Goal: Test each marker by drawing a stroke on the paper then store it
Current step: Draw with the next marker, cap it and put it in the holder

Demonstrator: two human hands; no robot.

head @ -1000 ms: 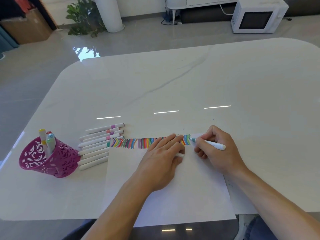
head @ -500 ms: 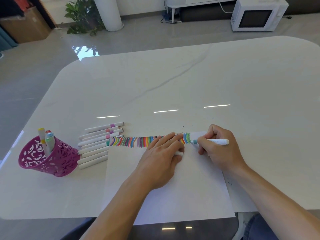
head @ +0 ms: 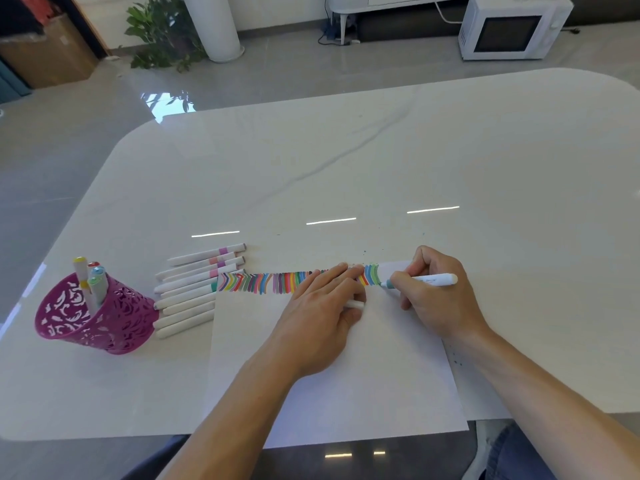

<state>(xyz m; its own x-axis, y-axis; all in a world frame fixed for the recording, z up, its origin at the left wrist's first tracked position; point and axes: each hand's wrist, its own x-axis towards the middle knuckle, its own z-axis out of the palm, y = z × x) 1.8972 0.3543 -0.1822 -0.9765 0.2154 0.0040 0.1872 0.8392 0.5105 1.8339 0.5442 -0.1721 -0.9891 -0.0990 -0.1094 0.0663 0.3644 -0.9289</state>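
Observation:
A white sheet of paper (head: 346, 368) lies on the table with a row of coloured strokes (head: 270, 282) along its top edge. My right hand (head: 438, 299) grips a white marker with a teal tip (head: 429, 279); the tip touches the paper at the right end of the row. My left hand (head: 322, 313) rests flat on the paper with its fingers over the strokes. A white marker cap (head: 356, 304) is pinched under its thumb. Several capped markers (head: 194, 285) lie in a stack left of the paper. A magenta cut-out cup (head: 93, 317) at the far left holds several markers.
The white marble table (head: 381, 161) reaches far behind the paper. The paper's near edge overhangs the table's front edge (head: 86, 434). On the floor beyond stand a white microwave (head: 509, 27), a potted plant (head: 162, 32) and a cardboard box (head: 45, 53).
My right hand has drawn the teal tip downward along a new stroke at the right end of the row, and the marker's body has swung level. My left hand has stayed put.

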